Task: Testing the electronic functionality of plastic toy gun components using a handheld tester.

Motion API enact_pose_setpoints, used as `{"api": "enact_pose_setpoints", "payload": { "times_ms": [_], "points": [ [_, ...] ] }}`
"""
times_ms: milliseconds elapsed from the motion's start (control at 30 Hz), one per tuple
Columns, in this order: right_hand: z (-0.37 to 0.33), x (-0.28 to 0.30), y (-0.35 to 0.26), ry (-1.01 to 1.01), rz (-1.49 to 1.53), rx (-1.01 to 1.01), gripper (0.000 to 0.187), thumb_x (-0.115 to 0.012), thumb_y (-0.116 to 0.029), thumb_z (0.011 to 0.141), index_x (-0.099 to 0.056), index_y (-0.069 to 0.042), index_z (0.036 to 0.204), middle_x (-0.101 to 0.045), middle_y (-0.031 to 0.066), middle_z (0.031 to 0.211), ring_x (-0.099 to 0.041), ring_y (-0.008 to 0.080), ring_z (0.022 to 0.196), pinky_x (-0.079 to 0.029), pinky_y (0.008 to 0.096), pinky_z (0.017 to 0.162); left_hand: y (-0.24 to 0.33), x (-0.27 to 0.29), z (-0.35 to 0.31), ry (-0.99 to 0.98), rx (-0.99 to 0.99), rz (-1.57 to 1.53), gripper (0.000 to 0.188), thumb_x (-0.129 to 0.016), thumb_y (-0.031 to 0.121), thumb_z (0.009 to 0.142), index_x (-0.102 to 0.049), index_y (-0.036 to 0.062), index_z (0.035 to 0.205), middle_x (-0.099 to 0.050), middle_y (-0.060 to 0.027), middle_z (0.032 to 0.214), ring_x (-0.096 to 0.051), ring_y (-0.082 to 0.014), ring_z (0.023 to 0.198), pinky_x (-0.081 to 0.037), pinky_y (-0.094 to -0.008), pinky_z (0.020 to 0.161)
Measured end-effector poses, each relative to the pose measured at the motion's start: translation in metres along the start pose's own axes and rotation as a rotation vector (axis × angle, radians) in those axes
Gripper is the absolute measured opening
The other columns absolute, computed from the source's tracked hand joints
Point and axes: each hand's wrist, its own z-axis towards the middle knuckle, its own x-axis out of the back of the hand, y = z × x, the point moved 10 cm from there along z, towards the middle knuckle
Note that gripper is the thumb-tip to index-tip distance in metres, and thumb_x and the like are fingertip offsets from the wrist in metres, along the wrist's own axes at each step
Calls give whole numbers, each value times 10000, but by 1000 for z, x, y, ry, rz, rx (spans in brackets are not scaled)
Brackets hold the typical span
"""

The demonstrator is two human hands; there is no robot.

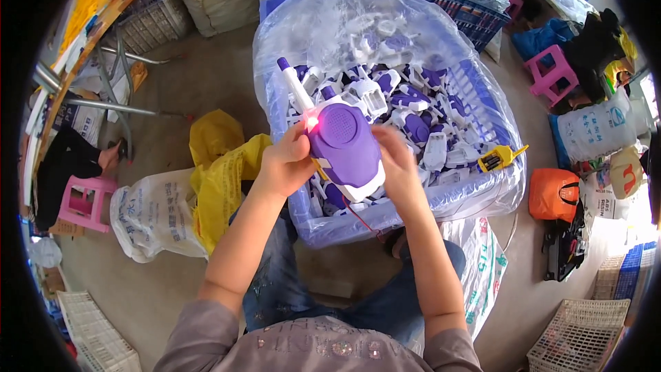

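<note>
A purple and white toy walkie-talkie with a white, purple-tipped antenna is held up in front of me, and a red light glows at its upper left. My left hand grips its left side, thumb near the light. At its right side my right hand is curled against the casing; its fingers are partly hidden and slightly blurred. Below and behind is a large blue plastic crate lined with clear film, holding several similar purple and white toys. A thin red wire runs beneath the held toy.
On the crate's right rim lies a yellow and black device. Yellow and white sacks lie to the left, near a pink stool and a seated person's leg. Rightward are another pink stool, an orange bag and a white basket.
</note>
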Motion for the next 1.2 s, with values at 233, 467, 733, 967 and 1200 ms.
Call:
{"api": "enact_pose_setpoints", "payload": {
  "times_ms": [233,467,733,967,1200],
  "points": [
    [-66,-1,-108,287,-473,1103,279,-521,-74,776,-434,-26,1036,-484,161,1210,-454,326,1107,-315,447,961,2,-4,2,-21,72,246,658,-704,393,725,-500,-34,1183,-583,-66,1075,-533,-145,1008,-374,-281,911],
    [-54,-25,-98,79,-727,887,344,-482,-363,880,-457,-48,1016,-563,144,1132,-442,333,1132,-151,486,1035,2,-8,-1,3,90,269,634,-683,376,739,-501,-34,1186,-578,-71,1084,-527,-148,1018,-368,-291,929],
    [-45,-37,-85,-48,-859,774,340,-476,-378,885,-472,-69,1026,-552,98,1173,-459,312,1136,-101,481,1053,4,-15,0,0,67,255,618,-665,362,753,-485,-25,1200,-565,-74,1110,-526,-159,1032,-367,-299,933],
    [-3,16,11,96,476,-142,178,-480,-213,898,-474,-76,1011,-565,84,1049,-517,182,1006,-382,348,891,22,-27,6,-166,-153,-215,798,-469,580,820,-325,-23,1322,-312,-290,1350,-202,-425,1312,-225,-480,1056],
    [-25,-60,31,-351,918,-347,459,-601,-243,841,-436,-27,1210,-534,94,1129,-557,176,962,-485,334,747,-2,-2,2,-74,-71,-257,638,-481,488,863,-381,27,1292,-481,-176,1242,-460,-310,1150,-399,-431,917]
  ]
}}
